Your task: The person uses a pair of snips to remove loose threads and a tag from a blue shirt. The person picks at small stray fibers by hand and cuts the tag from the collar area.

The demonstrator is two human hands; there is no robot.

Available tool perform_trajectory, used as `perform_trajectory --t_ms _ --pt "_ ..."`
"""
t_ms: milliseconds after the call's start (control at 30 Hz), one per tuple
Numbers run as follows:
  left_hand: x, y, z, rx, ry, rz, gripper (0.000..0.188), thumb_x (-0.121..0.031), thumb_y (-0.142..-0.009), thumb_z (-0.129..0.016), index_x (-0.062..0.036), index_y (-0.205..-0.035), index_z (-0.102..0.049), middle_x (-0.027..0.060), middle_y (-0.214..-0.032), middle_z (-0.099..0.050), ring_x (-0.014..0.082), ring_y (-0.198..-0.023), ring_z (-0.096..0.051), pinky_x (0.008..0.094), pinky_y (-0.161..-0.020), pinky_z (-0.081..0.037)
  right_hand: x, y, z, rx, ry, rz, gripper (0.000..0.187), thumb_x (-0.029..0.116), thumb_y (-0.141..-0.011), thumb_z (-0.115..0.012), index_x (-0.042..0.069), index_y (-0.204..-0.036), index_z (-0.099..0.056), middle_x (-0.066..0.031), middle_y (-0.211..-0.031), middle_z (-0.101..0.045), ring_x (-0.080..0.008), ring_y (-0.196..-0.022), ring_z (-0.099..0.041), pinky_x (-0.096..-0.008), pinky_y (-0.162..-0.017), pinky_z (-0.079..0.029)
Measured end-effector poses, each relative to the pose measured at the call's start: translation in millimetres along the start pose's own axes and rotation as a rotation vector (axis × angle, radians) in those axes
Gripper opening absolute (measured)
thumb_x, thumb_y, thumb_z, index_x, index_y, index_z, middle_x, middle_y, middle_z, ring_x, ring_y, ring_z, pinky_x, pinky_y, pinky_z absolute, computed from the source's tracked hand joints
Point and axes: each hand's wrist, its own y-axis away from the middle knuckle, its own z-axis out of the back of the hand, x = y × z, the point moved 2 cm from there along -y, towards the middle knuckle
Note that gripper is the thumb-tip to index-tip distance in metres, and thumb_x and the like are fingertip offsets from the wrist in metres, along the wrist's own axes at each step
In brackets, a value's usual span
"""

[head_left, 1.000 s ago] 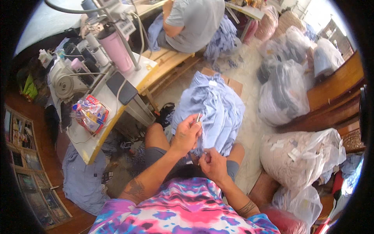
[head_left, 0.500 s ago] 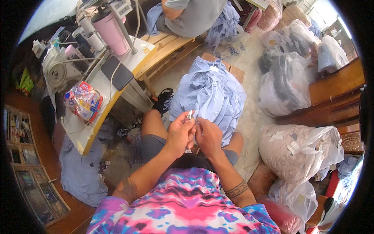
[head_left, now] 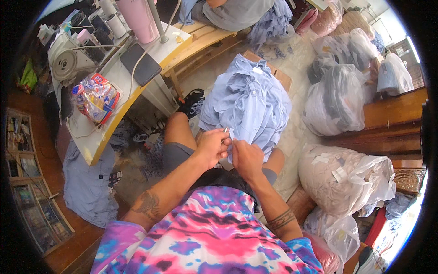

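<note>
Light-blue garments lie heaped in front of me, just beyond my lap; a buttoned strip and a small white tag show on top. My left hand is closed around small thread snips, whose metal tip pokes out past the thumb; the rest is hidden in the fingers. Close beside it, my right hand pinches a bit of the light-blue cloth at the near edge of the heap. The two hands nearly touch at the fingertips.
At left, a sewing table carries a phone, a snack packet, a pink tumbler and thread cones. A person sits on a wooden bench ahead. Stuffed plastic bags line the right side.
The view has shifted slightly. My left hand has turned, so less of the snips' blades shows. My right hand has moved slightly down and right, still pinching the cloth.
</note>
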Motion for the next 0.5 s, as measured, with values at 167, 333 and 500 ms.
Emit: perform_trajectory --t_ms 167,333,500 --pt "-17.4 33.5 -12.4 0.157 -0.434 -0.203 0.033 -0.019 -0.105 -0.054 -0.0064 -0.135 -0.055 -0.0029 -0.076 -0.051 0.0035 -0.049 -0.039 0.0216 -0.039 -0.033 -24.5 -4.2 13.9 0.075 -0.593 -0.253 0.027 0.004 -0.090 -0.062 0.006 -0.115 -0.069 -0.0128 -0.100 -0.072 -0.0291 -0.087 -0.070 -0.0376 -0.076 -0.053" --pt "-34.4 65.9 -0.7 0.317 -0.760 -0.459 0.041 -0.021 -0.106 -0.056 -0.0045 -0.144 -0.055 -0.0052 -0.076 -0.049 0.0027 -0.058 -0.043 0.0214 -0.047 -0.036 -29.3 -95.7 36.1 -0.100 -0.438 0.152 0.029 0.003 -0.080 -0.060 0.005 -0.107 -0.070 -0.0145 -0.118 -0.071 -0.0359 -0.109 -0.067 -0.0453 -0.095 -0.052" --pt "-58.2 96.0 -4.3 0.350 -0.885 -0.454 0.042 -0.021 -0.105 -0.059 -0.0040 -0.143 -0.059 -0.0050 -0.080 -0.055 0.0027 -0.067 -0.047 0.0215 -0.056 -0.038 -62.6 -127.5 41.2 0.522 -0.495 0.341 0.024 0.007 -0.073 -0.063 0.003 -0.097 -0.066 -0.0155 -0.118 -0.072 -0.0345 -0.115 -0.065 -0.0443 -0.104 -0.047"
